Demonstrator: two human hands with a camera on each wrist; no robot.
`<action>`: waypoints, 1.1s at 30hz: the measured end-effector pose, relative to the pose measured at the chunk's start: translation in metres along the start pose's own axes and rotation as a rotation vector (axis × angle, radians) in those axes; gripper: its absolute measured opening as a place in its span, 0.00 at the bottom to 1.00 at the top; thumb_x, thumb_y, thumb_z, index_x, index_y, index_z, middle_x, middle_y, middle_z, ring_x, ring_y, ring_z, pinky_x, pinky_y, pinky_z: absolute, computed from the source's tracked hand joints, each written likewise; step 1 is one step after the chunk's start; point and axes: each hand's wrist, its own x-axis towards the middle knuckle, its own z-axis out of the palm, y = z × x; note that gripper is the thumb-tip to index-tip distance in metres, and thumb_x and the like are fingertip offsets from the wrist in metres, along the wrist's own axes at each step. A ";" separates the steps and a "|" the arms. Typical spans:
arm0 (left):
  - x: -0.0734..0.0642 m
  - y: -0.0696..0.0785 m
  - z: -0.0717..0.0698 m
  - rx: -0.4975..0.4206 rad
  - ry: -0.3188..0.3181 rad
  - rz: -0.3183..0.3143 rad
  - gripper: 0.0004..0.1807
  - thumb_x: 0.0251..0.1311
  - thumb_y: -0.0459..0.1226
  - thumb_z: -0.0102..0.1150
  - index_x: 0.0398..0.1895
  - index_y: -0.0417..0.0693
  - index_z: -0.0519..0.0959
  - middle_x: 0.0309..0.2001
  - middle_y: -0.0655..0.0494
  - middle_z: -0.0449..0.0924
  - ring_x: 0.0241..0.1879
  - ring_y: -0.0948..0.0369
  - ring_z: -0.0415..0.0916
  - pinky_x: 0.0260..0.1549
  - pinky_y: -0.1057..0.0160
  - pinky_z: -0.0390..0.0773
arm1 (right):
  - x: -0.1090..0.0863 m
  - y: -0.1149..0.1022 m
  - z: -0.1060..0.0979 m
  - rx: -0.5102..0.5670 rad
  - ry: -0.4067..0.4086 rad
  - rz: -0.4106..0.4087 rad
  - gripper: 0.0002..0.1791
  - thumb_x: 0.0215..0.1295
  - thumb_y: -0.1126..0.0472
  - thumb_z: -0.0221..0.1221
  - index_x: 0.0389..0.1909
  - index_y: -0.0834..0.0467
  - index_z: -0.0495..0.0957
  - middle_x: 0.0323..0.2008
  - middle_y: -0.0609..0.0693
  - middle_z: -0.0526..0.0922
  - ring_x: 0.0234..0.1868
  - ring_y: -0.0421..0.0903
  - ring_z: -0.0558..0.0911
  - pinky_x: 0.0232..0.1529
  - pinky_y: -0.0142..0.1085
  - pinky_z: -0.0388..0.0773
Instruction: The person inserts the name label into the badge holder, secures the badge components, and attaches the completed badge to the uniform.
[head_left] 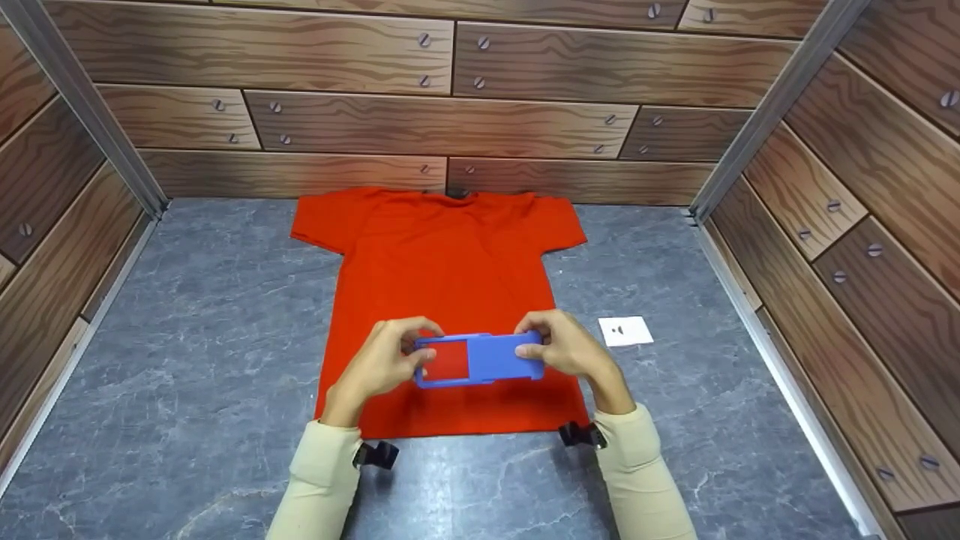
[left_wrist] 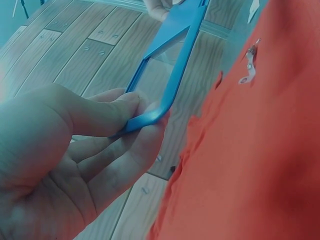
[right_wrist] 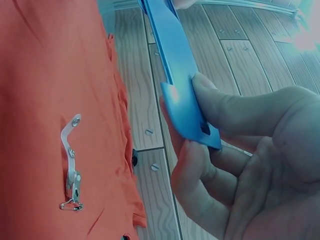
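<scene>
A blue plastic card holder (head_left: 499, 358) is held level above the red T-shirt (head_left: 450, 270). Its left half is a frame with a clear window and its right half a solid blue part. My left hand (head_left: 382, 358) pinches the frame's left end between thumb and fingers. At the right end, my right hand (head_left: 566, 346) grips the solid part, thumb on the near face. A badge clip with a clear strap (right_wrist: 71, 155) lies on the shirt in both wrist views; in the head view I cannot make it out.
The T-shirt is spread flat on the grey marbled floor (head_left: 225, 337), collar toward the back wall. A small white card (head_left: 625, 331) with a dark mark lies right of the shirt. Wood-patterned walls (head_left: 442, 124) stand at the back and both sides.
</scene>
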 end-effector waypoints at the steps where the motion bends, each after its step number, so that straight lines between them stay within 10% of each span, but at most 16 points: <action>1: 0.000 0.000 -0.001 -0.005 0.001 -0.005 0.13 0.65 0.29 0.66 0.50 0.48 0.84 0.29 0.51 0.86 0.22 0.59 0.83 0.28 0.64 0.86 | 0.000 0.000 0.000 0.000 -0.001 0.003 0.06 0.61 0.69 0.71 0.37 0.62 0.85 0.32 0.57 0.85 0.32 0.45 0.77 0.38 0.36 0.75; 33: -0.010 -0.010 -0.029 0.061 0.141 -0.052 0.14 0.63 0.26 0.67 0.50 0.46 0.85 0.29 0.37 0.85 0.23 0.59 0.84 0.27 0.64 0.86 | 0.006 0.015 0.006 -0.047 -0.012 0.104 0.05 0.61 0.69 0.70 0.36 0.62 0.85 0.31 0.56 0.86 0.33 0.46 0.78 0.40 0.37 0.74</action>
